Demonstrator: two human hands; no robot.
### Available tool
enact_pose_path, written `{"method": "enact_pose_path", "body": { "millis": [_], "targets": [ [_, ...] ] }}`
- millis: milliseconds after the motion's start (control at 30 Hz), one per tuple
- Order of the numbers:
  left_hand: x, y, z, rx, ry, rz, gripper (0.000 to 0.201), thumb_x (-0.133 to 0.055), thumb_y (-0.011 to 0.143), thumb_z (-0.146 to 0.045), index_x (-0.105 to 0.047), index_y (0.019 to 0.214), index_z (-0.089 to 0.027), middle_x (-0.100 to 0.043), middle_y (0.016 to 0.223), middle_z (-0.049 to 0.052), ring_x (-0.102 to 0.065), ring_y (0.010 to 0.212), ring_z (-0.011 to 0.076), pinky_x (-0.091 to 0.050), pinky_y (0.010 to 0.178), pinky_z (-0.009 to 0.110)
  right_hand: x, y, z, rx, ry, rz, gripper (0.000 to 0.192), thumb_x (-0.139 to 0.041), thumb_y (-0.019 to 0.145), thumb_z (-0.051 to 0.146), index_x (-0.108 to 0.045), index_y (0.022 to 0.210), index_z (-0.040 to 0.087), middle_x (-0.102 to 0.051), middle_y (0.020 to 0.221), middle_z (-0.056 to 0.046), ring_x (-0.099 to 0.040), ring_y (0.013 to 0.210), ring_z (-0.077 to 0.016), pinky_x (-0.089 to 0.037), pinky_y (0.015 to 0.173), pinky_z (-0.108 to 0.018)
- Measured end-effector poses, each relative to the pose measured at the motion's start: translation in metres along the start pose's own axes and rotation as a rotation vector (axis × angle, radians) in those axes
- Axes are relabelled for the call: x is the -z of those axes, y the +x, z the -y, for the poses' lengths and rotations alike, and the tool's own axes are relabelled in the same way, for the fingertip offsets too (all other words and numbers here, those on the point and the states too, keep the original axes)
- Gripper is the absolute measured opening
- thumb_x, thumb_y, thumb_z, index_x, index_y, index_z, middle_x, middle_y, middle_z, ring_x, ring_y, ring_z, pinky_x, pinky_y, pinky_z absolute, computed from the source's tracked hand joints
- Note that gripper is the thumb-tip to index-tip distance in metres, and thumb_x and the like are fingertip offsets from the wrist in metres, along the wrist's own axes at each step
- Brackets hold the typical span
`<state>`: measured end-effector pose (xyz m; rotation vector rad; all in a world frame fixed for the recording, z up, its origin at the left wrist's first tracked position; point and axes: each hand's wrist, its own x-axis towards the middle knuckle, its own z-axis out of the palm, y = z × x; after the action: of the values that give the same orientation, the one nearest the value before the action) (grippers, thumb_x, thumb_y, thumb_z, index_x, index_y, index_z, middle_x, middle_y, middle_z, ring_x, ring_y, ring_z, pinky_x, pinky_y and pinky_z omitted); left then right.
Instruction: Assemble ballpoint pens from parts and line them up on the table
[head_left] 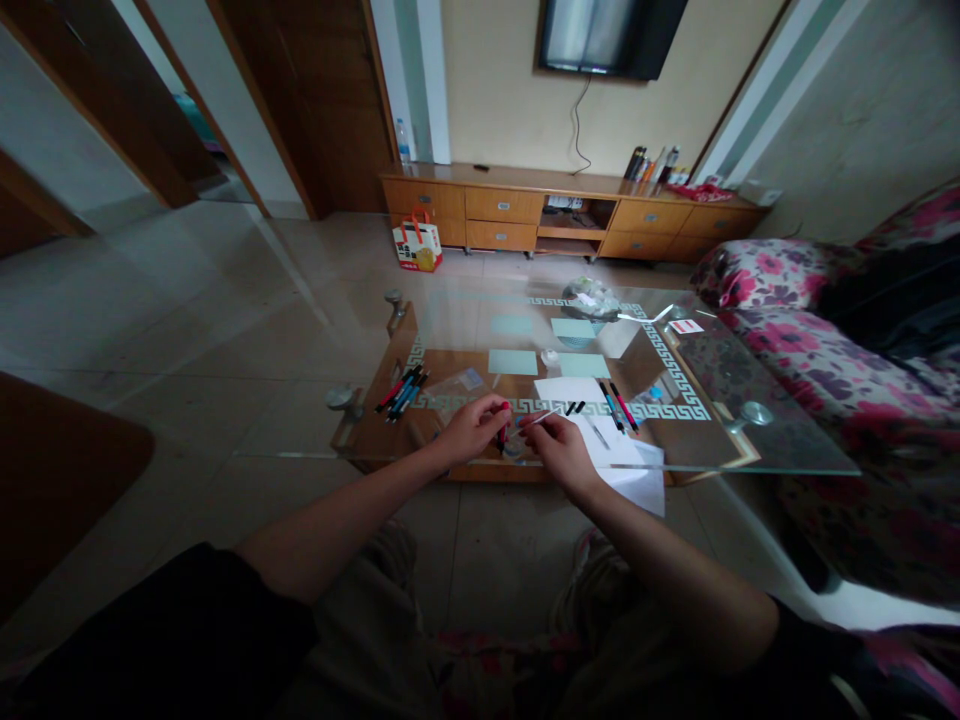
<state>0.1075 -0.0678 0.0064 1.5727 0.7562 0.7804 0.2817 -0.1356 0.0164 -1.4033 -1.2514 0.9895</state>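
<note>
- Left of centre: bundle of red, blue and black pens on the glass table; clear packaging between it and the hands.
- Right of centre: more pens, short black pieces and a slim grey pen, on or beside white paper close to the right hand.
- Upper right of centre: crumpled plastic bag, near the far edge.
- Near glass edge crosses just below the hands; paper shows past it, over or under the glass cannot tell. Glass runs on toward lower right, near the flowered sofa.
- Left hand, centre: fingers curled, pinching a red-and-black pen piece.
- Right hand, just right: thumb and fingers together on a thin pale rod; exact grip too small to tell.
</note>
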Motion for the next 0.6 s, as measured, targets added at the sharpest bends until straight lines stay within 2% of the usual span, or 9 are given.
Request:
{"method": "enact_pose_path", "body": {
  "millis": [133,267,400,600],
  "targets": [
    [-0.002,-0.003,0.003,0.075,-0.042,0.115,0.032,-0.056,0.092,-0.049,-0.054,0.097,-0.017,-0.056,0.075,-0.002,-0.06,0.062,0.0118,-0.048,0.056,0.022,0.004,0.002,0.003,-0.011,0.092,-0.112,0.038,-0.053,0.089,0.049,-0.072,0.088,0.016,-0.071,0.083,-0.006,-0.063,0.073,-0.0174,-0.049,0.064,-0.027],
    [-0.003,-0.006,0.004,0.1,-0.042,0.204,0.035,-0.055,0.092,-0.051,-0.053,0.101,-0.018,-0.055,0.069,-0.003,-0.058,0.057,0.0116,-0.048,0.055,0.023,0.007,0.002,0.01,0.045,0.121,-0.199,0.036,-0.06,0.087,0.049,-0.07,0.097,0.016,-0.072,0.09,-0.007,-0.064,0.076,-0.0173,-0.052,0.07,-0.029],
    [-0.002,-0.006,0.003,0.049,-0.005,0.219,0.036,-0.059,0.091,-0.05,-0.054,0.103,-0.017,-0.058,0.076,-0.001,-0.06,0.062,0.0114,-0.049,0.059,0.024,0.007,0.003,0.01,0.082,0.221,-0.216,0.039,-0.066,0.084,0.045,-0.062,0.111,0.018,-0.072,0.087,-0.005,-0.065,0.071,-0.016,-0.054,0.07,-0.031],
    [-0.001,-0.005,0.005,0.041,0.025,0.274,0.038,-0.062,0.089,-0.05,-0.058,0.107,-0.016,-0.06,0.076,0.0,-0.061,0.064,0.0119,-0.049,0.06,0.023,0.005,0.003,0.011,0.08,0.226,-0.2,0.037,-0.067,0.083,0.048,-0.061,0.104,0.018,-0.071,0.087,-0.005,-0.066,0.072,-0.0161,-0.054,0.072,-0.031]
  ]
}}
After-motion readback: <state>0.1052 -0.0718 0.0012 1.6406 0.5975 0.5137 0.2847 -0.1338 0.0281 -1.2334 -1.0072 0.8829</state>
